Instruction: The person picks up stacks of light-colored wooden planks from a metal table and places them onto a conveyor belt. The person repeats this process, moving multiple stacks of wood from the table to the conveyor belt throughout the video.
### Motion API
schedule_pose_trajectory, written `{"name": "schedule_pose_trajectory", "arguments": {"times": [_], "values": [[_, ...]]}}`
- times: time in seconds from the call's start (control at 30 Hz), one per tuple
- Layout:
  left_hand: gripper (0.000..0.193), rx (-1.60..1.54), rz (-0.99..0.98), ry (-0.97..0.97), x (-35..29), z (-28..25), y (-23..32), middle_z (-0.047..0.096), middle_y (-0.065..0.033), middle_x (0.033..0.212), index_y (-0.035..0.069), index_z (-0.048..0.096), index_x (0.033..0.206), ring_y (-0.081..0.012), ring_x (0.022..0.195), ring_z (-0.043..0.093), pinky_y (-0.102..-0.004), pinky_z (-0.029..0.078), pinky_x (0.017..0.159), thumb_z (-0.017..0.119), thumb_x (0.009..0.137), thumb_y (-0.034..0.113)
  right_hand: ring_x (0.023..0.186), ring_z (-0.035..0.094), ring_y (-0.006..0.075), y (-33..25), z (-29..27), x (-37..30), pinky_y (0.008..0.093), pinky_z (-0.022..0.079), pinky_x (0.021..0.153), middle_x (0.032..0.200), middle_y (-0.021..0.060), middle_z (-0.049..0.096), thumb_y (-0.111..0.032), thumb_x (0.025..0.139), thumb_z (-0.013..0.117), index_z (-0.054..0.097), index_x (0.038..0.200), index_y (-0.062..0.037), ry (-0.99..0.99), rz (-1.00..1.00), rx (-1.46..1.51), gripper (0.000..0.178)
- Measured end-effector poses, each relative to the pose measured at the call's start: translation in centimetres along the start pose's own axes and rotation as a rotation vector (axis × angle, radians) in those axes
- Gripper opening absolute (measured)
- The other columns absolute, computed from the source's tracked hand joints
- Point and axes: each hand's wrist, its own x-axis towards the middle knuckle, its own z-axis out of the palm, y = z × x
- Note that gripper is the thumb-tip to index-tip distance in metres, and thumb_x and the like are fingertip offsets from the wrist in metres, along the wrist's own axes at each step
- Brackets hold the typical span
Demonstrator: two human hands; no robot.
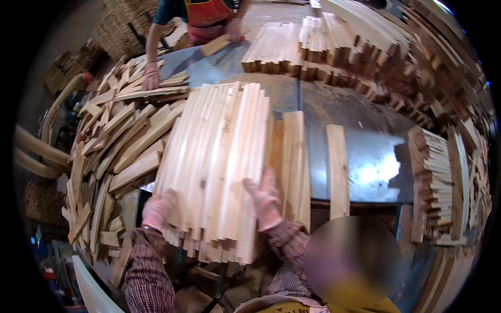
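A wide bundle of pale wooden strips (pixel 216 156) lies side by side in front of me, its near ends jutting past the table's front edge. My left hand (pixel 158 209), in a pink-and-white work glove, grips the bundle's left side near the close end. On the opposite side my right hand (pixel 265 201), gloved alike, presses in with its thumb side over the top and its fingers along the edge. The bundle is squeezed between both hands. Just right of it lie a few longer boards (pixel 295 167), and farther right a single board (pixel 338 169) overhangs the edge.
Loose wood offcuts (pixel 133 138) heap up on the left. Across the metal table (pixel 360 156), a person in a red apron (pixel 209 13) touches the heap with one gloved hand and holds a board in the other. Stacked strips (pixel 274 47) stand far right; more strips (pixel 438 167) lie rightward.
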Motion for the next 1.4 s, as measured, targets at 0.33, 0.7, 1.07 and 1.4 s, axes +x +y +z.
{"name": "schedule_pose_trajectory", "arguments": {"times": [0.33, 0.7, 1.07, 1.4], "values": [[0.039, -1.484, 0.038, 0.268, -2.5, 6.7, 5.9, 0.063, -0.0110, 0.115, 0.000, 0.057, 0.124, -0.0217, 0.102, 0.062, -0.0309, 0.049, 0.091, 0.062, 0.094, 0.024, 0.108, 0.062, 0.0261, 5.9, -9.0, 8.8, 0.0363, 0.054, 0.092, 0.131, 0.0144, 0.055, -0.014, 0.092, 0.058, 0.030, 0.149, -0.0041, -0.505, 0.153, 0.828, 0.064], [0.074, -1.879, 0.298, -0.229, -12.0, 1.0, 11.9, 0.056, -0.0144, 0.129, 0.002, 0.036, 0.145, -0.0221, 0.112, 0.058, -0.0366, 0.050, 0.097, 0.073, 0.084, 0.021, 0.105, 0.063, 0.0351, -2.3, -17.1, 3.6, 0.0454, 0.056, 0.088, 0.125, 0.0240, 0.058, -0.043, 0.082, 0.070, 0.038, 0.140, 0.0040, -0.648, 0.487, 0.882, 0.081], [0.083, -1.734, 0.127, 0.095, -22.9, 5.8, 11.9, 0.057, -0.0160, 0.126, 0.001, 0.032, 0.147, -0.0248, 0.111, 0.057, -0.0358, 0.047, 0.097, 0.074, 0.077, 0.015, 0.111, 0.060, 0.0374, -1.7, -20.6, -3.3, 0.0507, 0.054, 0.092, 0.130, 0.0251, 0.053, -0.044, 0.080, 0.072, 0.032, 0.144, 0.0028, -0.837, 0.399, 0.871, 0.089], [0.067, -1.971, 0.166, 0.513, -41.1, 7.1, 0.4, 0.059, -0.0092, 0.125, 0.004, 0.040, 0.142, -0.0203, 0.111, 0.058, -0.0345, 0.049, 0.094, 0.066, 0.079, 0.005, 0.105, 0.064, 0.0284, -8.2, -10.8, -14.1, 0.0408, 0.056, 0.089, 0.119, 0.0196, 0.061, -0.036, 0.081, 0.070, 0.046, 0.134, 0.0047, -1.127, 0.421, 0.785, 0.072]]}}
